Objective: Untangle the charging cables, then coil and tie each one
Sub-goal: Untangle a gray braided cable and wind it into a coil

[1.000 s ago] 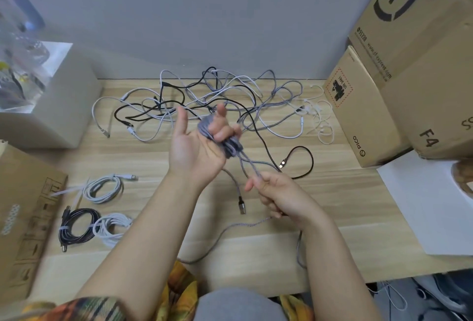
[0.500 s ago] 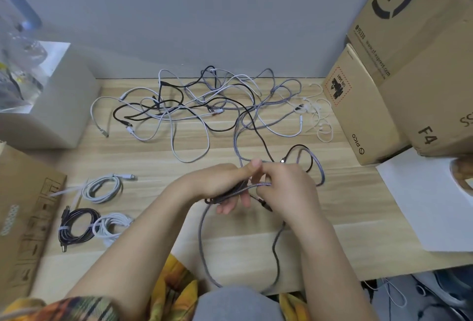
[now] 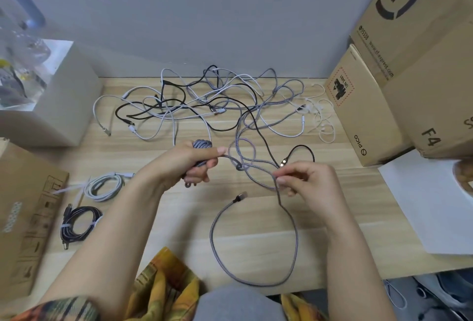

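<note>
Head view: left hand [image 3: 190,164] grips coiled grey cable [image 3: 256,279]; right hand [image 3: 304,180] pinches its strand.

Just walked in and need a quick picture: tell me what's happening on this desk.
A person is coiling a grey braided cable. The left hand grips the wound bundle, while the right hand pinches the loose length, which loops down over the desk edge to its free plug. Behind them a tangle of cables is still unsorted. At the left lie a tied white coil and a tied black coil.
</note>
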